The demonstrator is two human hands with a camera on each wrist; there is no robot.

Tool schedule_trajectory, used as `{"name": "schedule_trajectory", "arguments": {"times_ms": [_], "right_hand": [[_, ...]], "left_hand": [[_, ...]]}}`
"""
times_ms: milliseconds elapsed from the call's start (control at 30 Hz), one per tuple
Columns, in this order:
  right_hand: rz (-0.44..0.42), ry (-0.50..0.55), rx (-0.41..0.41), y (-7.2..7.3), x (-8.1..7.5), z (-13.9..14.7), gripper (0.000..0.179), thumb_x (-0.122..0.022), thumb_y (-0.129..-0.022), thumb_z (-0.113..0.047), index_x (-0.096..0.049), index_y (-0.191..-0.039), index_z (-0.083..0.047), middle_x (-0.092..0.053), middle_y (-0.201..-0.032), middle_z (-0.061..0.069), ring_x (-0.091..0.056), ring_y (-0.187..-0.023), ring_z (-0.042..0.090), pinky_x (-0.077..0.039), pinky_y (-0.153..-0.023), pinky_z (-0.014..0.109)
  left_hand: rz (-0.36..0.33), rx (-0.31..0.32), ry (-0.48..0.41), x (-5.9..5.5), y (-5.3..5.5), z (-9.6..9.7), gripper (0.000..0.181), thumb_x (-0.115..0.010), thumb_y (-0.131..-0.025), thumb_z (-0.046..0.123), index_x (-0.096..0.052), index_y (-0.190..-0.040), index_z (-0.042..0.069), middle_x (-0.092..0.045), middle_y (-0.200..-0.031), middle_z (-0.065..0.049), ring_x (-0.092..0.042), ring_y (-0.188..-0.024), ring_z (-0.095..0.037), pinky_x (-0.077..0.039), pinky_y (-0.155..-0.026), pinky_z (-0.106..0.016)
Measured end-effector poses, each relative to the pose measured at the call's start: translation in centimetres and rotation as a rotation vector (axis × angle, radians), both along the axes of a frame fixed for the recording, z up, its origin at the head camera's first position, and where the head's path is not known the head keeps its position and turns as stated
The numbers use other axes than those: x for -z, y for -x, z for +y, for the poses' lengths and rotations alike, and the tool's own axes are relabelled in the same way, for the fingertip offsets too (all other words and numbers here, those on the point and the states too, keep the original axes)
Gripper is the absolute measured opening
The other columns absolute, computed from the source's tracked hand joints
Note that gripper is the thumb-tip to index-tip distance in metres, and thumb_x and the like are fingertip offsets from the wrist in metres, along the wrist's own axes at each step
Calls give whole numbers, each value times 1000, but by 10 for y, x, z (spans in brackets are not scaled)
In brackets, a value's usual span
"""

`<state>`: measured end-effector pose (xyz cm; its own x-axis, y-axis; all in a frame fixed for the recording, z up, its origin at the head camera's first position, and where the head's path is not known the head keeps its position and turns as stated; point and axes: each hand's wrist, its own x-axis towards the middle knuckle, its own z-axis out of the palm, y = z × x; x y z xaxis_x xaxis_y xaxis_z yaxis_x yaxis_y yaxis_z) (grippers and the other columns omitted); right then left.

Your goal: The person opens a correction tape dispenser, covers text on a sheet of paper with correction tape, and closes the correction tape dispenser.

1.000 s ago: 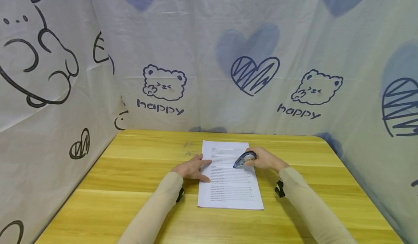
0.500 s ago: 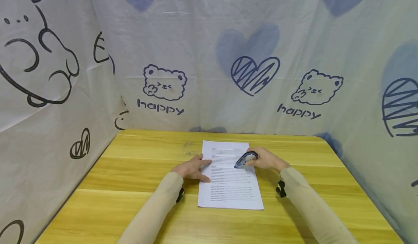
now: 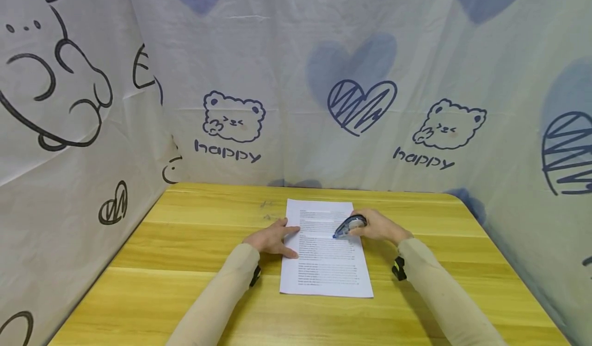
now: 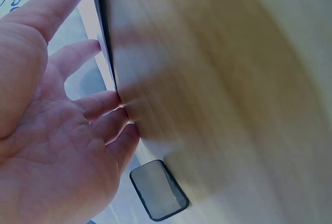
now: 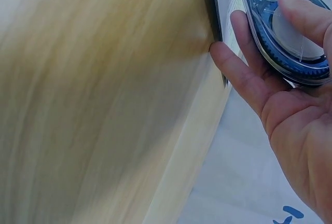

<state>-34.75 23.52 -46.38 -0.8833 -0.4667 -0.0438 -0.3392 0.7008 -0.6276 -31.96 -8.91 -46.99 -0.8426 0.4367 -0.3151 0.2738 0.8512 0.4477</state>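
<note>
A sheaf of white paper (image 3: 324, 276) printed with lines of text lies on the wooden table. My left hand (image 3: 270, 239) rests at its left edge with fingers spread, thumb and a fingertip on the page. In the left wrist view the palm (image 4: 57, 130) faces the camera, fingertips down at the table and paper edge. My right hand (image 3: 380, 226) holds a clear blue correction tape dispenser (image 3: 349, 226), tilted with its blue tip down at a text line. The right wrist view shows the dispenser (image 5: 290, 32) between thumb and fingers, while another fingertip touches the paper's edge.
The yellow wooden table (image 3: 185, 263) extends around the paper. White cloth (image 3: 287, 145) printed with bears and hearts hangs behind it and at both sides. A small dark-rimmed rounded rectangle (image 4: 158, 190), kind unclear, appears below the left hand in the left wrist view.
The correction tape dispenser has slid slightly right along the page with my right hand. My left hand and the paper have stayed put.
</note>
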Motion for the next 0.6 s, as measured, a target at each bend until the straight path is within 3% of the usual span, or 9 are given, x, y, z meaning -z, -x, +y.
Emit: {"name": "schedule_trajectory", "arguments": {"times_ms": [333,600], "right_hand": [[-32,4,34,-2,-2,4,32,-76,-86,-16,-67,-115,-10,-69,-106,3,-61,-98,19,-47,-100,50],[1,-34,14,-4,-7,2,31,-76,-86,-16,-67,-115,-9,-70,-106,3,-61,-98,18,-48,-99,50]], "left_hand": [[-5,-7,3,-1,0,1,83,-76,-83,44,-36,-153,25,-10,-165,-16,-13,-152,-33,-21,-121,-51],[-12,-9,-1,0,1,1,83,-76,-83,45,-36,-153,25,-10,-165,-16,-12,-152,-33,-20,-121,-52]]}}
